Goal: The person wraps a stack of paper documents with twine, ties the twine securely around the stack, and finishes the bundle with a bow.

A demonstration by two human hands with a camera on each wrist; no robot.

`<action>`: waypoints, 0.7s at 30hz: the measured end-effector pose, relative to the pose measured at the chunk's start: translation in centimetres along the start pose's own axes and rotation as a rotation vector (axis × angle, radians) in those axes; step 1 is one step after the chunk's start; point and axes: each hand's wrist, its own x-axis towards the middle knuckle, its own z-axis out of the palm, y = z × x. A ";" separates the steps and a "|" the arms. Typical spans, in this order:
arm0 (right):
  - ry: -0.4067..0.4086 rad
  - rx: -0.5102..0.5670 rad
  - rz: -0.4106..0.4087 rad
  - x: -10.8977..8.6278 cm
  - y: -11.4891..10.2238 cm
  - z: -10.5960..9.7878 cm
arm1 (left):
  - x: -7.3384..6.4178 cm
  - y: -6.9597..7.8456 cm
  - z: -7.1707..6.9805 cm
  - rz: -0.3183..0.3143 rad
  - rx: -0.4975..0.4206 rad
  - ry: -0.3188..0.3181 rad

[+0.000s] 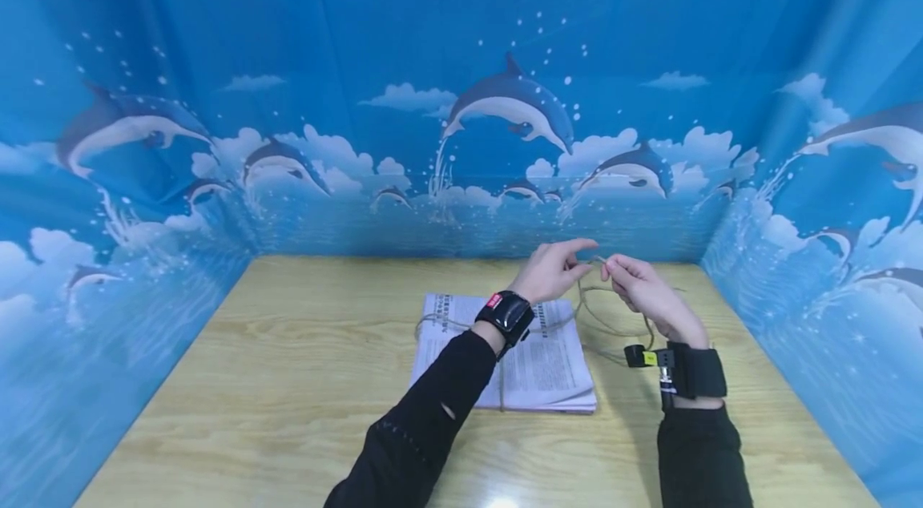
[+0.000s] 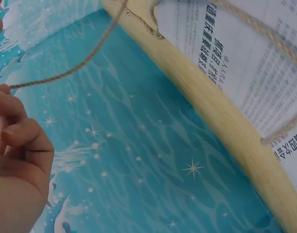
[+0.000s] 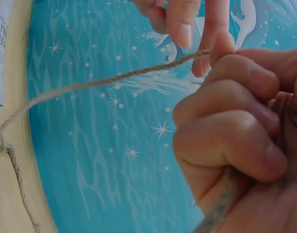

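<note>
Currently, my right fingers pinch twine near the paper stack, left fingers parted beside it; light, steady tension should prevent tangling

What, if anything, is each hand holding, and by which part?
The right hand grips the twine partway along, with strands showing on both sides of the grip. The left hand appears to hold nothing.

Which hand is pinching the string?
The right hand: its curled fingers pinch the string, while the left hand has its thumb and a finger spread apart.
</note>
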 end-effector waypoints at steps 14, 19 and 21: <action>0.001 -0.068 -0.092 -0.2 0.9 -0.3 | -0.1 1.4 -3.2 0.113 0.087 0.168; -0.062 -0.088 -0.126 -0.1 0.8 -0.3 | -0.2 2.6 -5.8 0.172 0.072 0.224; -0.066 -0.091 -0.133 0.0 0.8 -0.3 | -0.3 2.9 -6.9 0.209 0.096 0.255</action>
